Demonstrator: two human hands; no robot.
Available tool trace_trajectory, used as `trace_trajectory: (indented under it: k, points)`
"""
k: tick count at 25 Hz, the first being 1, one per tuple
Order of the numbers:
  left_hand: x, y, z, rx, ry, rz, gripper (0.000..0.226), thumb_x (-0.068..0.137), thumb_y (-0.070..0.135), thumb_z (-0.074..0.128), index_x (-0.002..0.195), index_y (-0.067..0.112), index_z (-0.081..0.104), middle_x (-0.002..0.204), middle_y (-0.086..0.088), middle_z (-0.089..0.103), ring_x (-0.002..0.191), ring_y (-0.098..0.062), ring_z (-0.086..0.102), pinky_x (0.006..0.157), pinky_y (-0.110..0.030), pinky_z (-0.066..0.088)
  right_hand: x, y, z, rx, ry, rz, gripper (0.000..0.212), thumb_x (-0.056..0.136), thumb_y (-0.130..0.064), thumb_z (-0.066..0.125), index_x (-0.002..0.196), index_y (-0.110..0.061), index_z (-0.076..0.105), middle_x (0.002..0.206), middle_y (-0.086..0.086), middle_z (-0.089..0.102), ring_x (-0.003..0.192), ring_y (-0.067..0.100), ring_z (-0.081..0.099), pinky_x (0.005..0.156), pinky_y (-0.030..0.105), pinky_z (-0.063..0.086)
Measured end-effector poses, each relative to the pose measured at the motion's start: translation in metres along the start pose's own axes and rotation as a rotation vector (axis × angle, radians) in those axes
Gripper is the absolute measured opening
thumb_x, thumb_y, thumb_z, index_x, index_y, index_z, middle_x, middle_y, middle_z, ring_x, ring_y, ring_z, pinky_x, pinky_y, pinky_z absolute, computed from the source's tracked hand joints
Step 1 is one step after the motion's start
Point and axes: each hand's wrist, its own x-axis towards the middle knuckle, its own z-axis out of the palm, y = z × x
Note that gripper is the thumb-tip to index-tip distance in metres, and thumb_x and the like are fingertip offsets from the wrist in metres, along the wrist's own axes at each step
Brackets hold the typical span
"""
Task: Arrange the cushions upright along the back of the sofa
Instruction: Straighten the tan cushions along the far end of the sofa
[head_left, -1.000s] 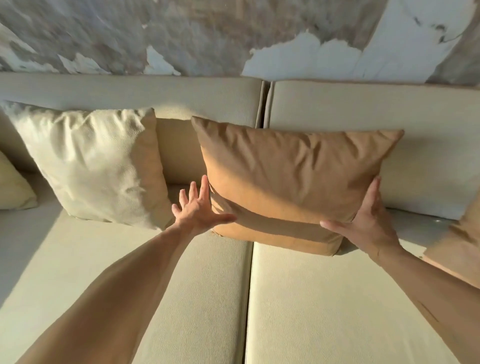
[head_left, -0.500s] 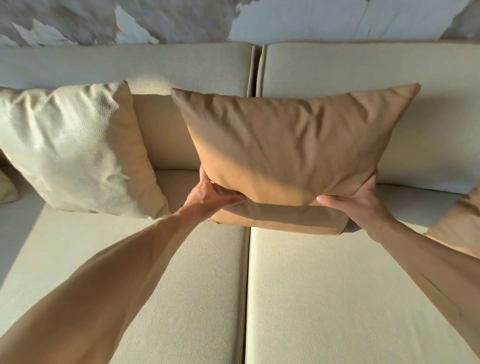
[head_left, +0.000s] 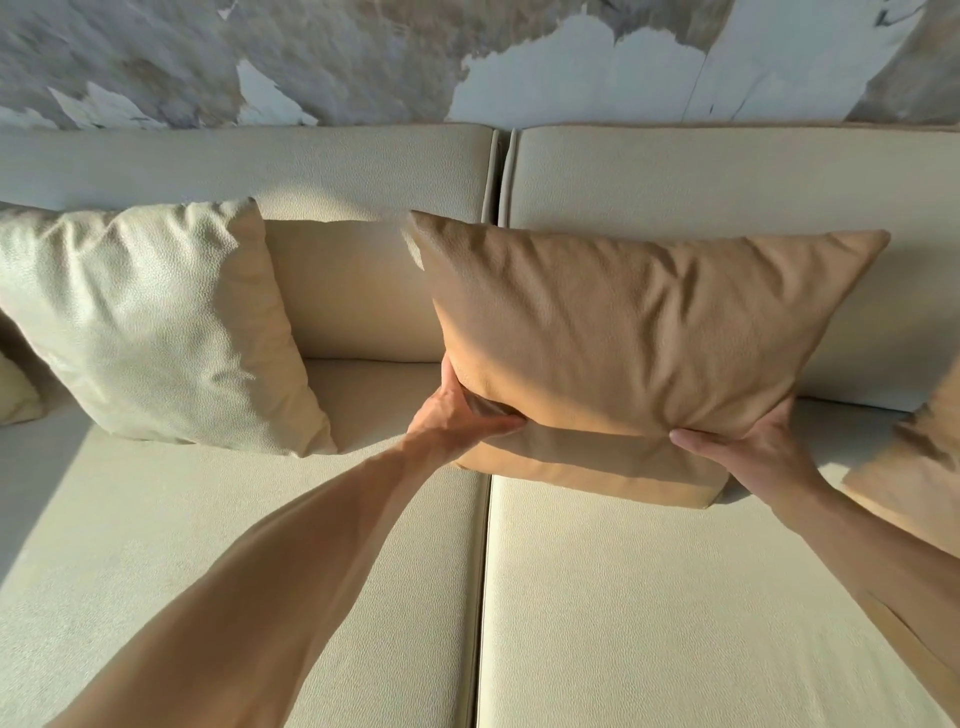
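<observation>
A tan cushion (head_left: 623, 332) stands leaning against the cream sofa back (head_left: 727, 176), over the seam between the two seat pads. My left hand (head_left: 457, 410) grips its lower left edge, thumb on the front. My right hand (head_left: 753, 447) holds its lower right edge, thumb across the front. To the left a cream cushion (head_left: 150, 322) stands upright against the sofa back, apart from the tan one. Another tan cushion (head_left: 919, 467) shows partly at the right edge.
A pale yellow cushion (head_left: 15, 395) peeks in at the far left edge. The sofa seat (head_left: 649, 597) stretches out in front of the cushions. A mottled grey and white wall (head_left: 363, 57) rises behind the sofa back.
Both hands went from lying flat beside the tan cushion to gripping its lower edges. The cushion has shifted slightly to the right and stands more upright.
</observation>
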Motion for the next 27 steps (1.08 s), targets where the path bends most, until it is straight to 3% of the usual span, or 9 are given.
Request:
trace_trajectory:
  k: [3,6,11,14,16,18,21,24,27]
  points:
    - [0.005,-0.002,-0.001,-0.031,-0.029,-0.051,0.115,0.061,0.051,0.087,0.146,0.036,0.010,0.123,-0.003,0.059,0.116,-0.030,0.056,0.093,-0.035,0.046,0.006,-0.002,0.001,-0.076,-0.044,0.018,0.123,0.055,-0.039,0.094,0.146,-0.019,0.015,0.140,0.004,0.049,0.127,0.026,0.048,0.098,0.035,0.041]
    - [0.009,-0.006,-0.001,-0.037,-0.047,-0.076,0.114,0.063,0.046,0.088,0.145,0.030,0.011,0.121,-0.001,0.059,0.117,-0.029,0.056,0.096,-0.034,0.045,0.011,-0.003,0.006,-0.076,-0.050,0.001,0.119,0.060,-0.031,0.092,0.147,-0.010,0.013,0.144,0.008,0.045,0.132,0.026,0.043,0.096,0.025,0.031]
    - [0.007,-0.007,-0.004,-0.092,-0.017,-0.031,0.116,0.063,0.041,0.089,0.147,0.033,0.009,0.120,0.001,0.059,0.110,-0.023,0.057,0.086,-0.029,0.042,0.010,0.000,0.001,-0.114,-0.038,0.001,0.119,0.056,-0.036,0.093,0.144,-0.008,0.018,0.144,0.011,0.042,0.132,0.026,0.042,0.096,0.025,0.031]
    - [0.000,-0.005,-0.011,-0.084,0.016,-0.010,0.122,0.061,0.047,0.086,0.148,0.039,0.002,0.130,0.003,0.053,0.112,-0.021,0.055,0.088,-0.031,0.044,0.004,-0.006,-0.004,-0.121,-0.007,-0.049,0.135,0.043,-0.054,0.091,0.146,-0.011,0.015,0.148,0.011,0.036,0.135,0.025,0.037,0.105,0.030,0.033]
    - [-0.004,-0.002,-0.018,-0.074,0.027,-0.010,0.129,0.058,0.052,0.085,0.151,0.040,-0.004,0.144,-0.001,0.046,0.129,-0.025,0.050,0.099,-0.035,0.044,-0.001,-0.013,-0.009,-0.141,0.029,-0.097,0.143,0.048,-0.050,0.091,0.153,-0.012,0.001,0.155,0.012,0.026,0.142,0.026,0.029,0.114,0.037,0.029]
    - [-0.010,0.004,-0.029,-0.021,0.037,-0.016,0.131,0.065,0.049,0.085,0.154,0.036,-0.010,0.156,-0.004,0.034,0.140,-0.024,0.038,0.107,-0.035,0.038,-0.009,-0.023,-0.015,-0.197,0.071,-0.140,0.138,0.061,-0.042,0.089,0.155,-0.013,-0.008,0.160,0.014,0.017,0.145,0.028,0.022,0.116,0.040,0.025]
    - [-0.021,0.012,-0.043,0.076,0.074,0.036,0.130,0.067,0.050,0.084,0.155,0.033,-0.011,0.160,-0.006,0.026,0.141,-0.025,0.036,0.108,-0.037,0.037,-0.022,-0.040,-0.023,-0.305,0.114,-0.234,0.134,0.064,-0.045,0.086,0.155,-0.018,-0.009,0.162,0.013,0.011,0.147,0.029,0.019,0.115,0.044,0.025]
    - [-0.037,0.025,-0.059,0.091,0.079,0.073,0.130,0.067,0.052,0.083,0.155,0.035,-0.011,0.159,-0.008,0.027,0.140,-0.026,0.037,0.105,-0.039,0.038,-0.038,-0.057,-0.033,-0.412,0.114,-0.342,0.130,0.066,-0.050,0.083,0.155,-0.021,-0.007,0.160,0.017,0.014,0.144,0.034,0.024,0.111,0.048,0.032]
    - [-0.057,0.038,-0.077,0.134,0.076,0.093,0.128,0.067,0.055,0.082,0.153,0.040,-0.012,0.159,-0.006,0.027,0.136,-0.029,0.043,0.098,-0.040,0.041,-0.055,-0.072,-0.046,-0.481,0.056,-0.334,0.126,0.066,-0.060,0.077,0.154,-0.030,-0.009,0.161,0.016,0.012,0.145,0.035,0.023,0.109,0.052,0.035]
